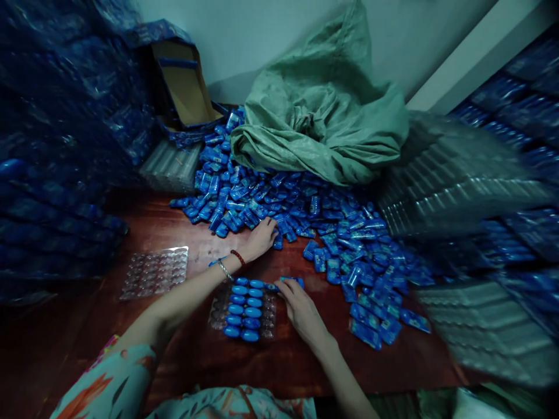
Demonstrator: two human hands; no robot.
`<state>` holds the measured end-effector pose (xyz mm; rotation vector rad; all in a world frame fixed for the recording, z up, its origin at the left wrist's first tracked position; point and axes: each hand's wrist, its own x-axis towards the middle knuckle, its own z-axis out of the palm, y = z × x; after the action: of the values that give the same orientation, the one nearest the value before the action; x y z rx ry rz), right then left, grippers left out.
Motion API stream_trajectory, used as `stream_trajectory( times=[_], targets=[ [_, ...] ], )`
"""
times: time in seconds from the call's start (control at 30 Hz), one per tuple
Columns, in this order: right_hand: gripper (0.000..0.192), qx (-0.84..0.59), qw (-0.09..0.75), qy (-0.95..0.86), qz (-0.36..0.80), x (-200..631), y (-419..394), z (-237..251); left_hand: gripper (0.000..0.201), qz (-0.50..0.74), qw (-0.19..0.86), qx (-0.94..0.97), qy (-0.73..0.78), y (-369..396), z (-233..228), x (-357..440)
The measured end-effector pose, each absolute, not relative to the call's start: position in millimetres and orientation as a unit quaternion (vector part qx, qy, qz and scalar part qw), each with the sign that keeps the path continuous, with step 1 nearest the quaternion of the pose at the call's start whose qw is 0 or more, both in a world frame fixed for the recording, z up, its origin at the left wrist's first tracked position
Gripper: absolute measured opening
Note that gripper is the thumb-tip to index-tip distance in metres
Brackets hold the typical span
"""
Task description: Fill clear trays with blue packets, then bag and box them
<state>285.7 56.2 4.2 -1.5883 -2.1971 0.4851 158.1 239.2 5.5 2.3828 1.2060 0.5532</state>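
A clear plastic blister tray (267, 319) lies on the dark wooden table (244, 361) in front of me, with several small blue pieces (244, 308) set in its pockets. My right hand (301, 308) rests at the tray's upper right corner, fingers on a blue piece (290, 281) there. My left hand (261, 237), with bracelets on the wrist, reaches forward into the near edge of a big heap of blue pieces (305, 215) and closes on some of them.
An empty clear tray (154, 272) lies to the left. A green woven sack (323, 105) sits behind the heap. Stacks of clear trays (454, 186) and blue packed goods (56, 145) line both sides. An open cardboard box (183, 87) stands at the back left.
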Motion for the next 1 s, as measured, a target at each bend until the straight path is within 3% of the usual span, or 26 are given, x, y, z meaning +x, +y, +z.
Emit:
stream_trajectory(
  times=[0.23, 0.47, 0.6, 0.73, 1.0],
  targets=[
    [0.048, -0.562, 0.207, -0.778, 0.19, 287, 62, 2, 0.043, 0.163, 0.21, 0.842, 0.469, 262, 10, 193],
    [0.03, -0.561, 0.262, -0.752, 0.228, 287, 65, 8, 0.014, 0.168, 0.26, 0.858, 0.41, 255, 21, 160],
    [0.028, -0.551, 0.27, -0.75, 0.248, 289, 66, 8, 0.022, 0.272, 0.299, 0.824, 0.397, 217, 32, 78],
    [0.034, -0.539, 0.255, -0.76, 0.258, 292, 70, 5, 0.032, 0.281, 0.314, 0.76, 0.495, 165, 30, 3],
    [0.049, -0.519, 0.177, -0.799, 0.246, 296, 77, 5, 0.025, 0.297, 0.265, 0.792, 0.463, 111, 2, -8]
  ],
)
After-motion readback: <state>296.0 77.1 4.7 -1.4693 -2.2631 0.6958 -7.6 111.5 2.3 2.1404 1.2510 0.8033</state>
